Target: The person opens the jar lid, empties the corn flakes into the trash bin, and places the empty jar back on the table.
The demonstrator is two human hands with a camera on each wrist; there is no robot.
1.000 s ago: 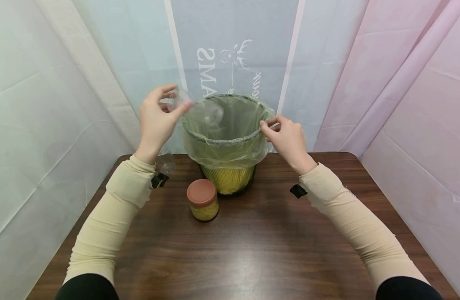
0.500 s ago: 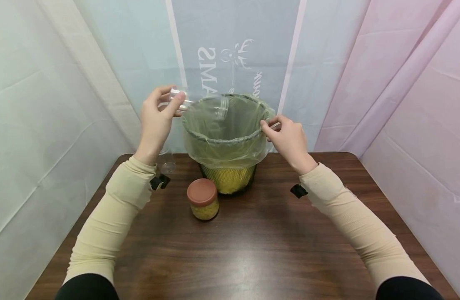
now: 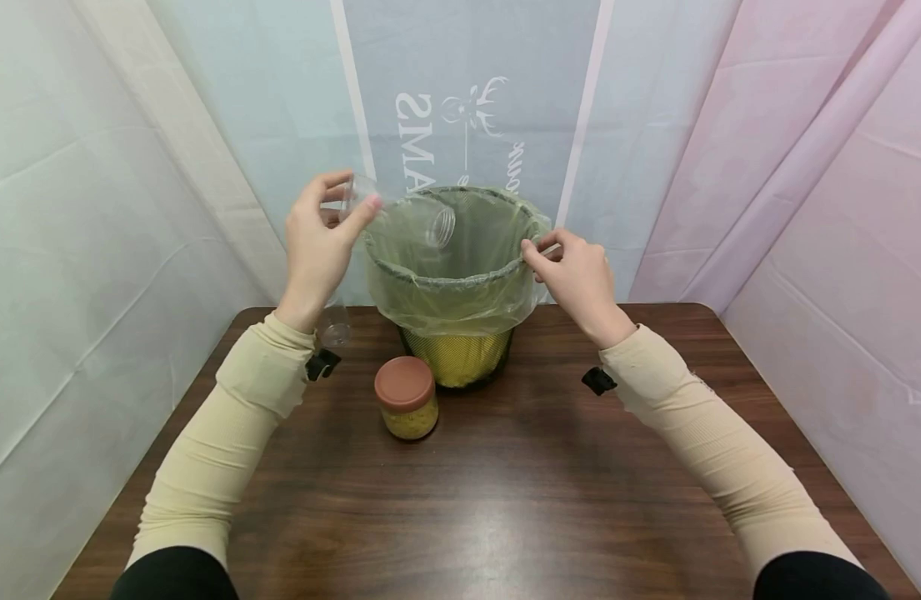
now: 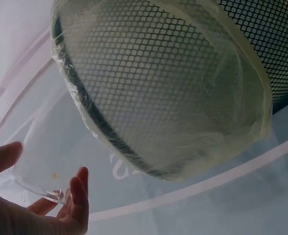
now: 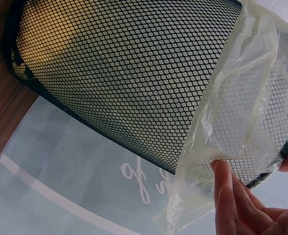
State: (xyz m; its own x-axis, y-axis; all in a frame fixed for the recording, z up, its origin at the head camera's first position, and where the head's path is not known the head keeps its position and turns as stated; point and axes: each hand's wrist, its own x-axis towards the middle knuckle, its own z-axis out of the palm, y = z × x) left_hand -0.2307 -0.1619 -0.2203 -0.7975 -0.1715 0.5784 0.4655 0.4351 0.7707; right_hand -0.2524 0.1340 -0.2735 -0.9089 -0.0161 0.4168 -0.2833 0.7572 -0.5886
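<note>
My left hand (image 3: 317, 233) grips one end of a clear, see-through cup (image 3: 422, 225), tilted nearly on its side, its far end over the mouth of a wastebasket. A few small specks show on the cup (image 4: 53, 183) in the left wrist view. The wastebasket (image 3: 460, 358) is black mesh, lined with a pale yellow-green bin liner (image 3: 456, 308) folded over the rim. At the right of that rim, my right hand (image 3: 568, 279) pinches the liner and rim between thumb and fingers. In the right wrist view, fingertips (image 5: 222, 169) press the liner's outside.
A jar (image 3: 406, 400) with a reddish-brown lid and yellow contents stands in front of the wastebasket. Another clear container (image 3: 334, 325) stands behind my left wrist, partly hidden. The dark wooden table (image 3: 490, 500) is enclosed by hanging cloth (image 3: 640, 125) at the back and sides.
The cup has turned and shifted slightly in my left hand, its far end still over the wastebasket. My right hand, the wastebasket and the jar have stayed put.
</note>
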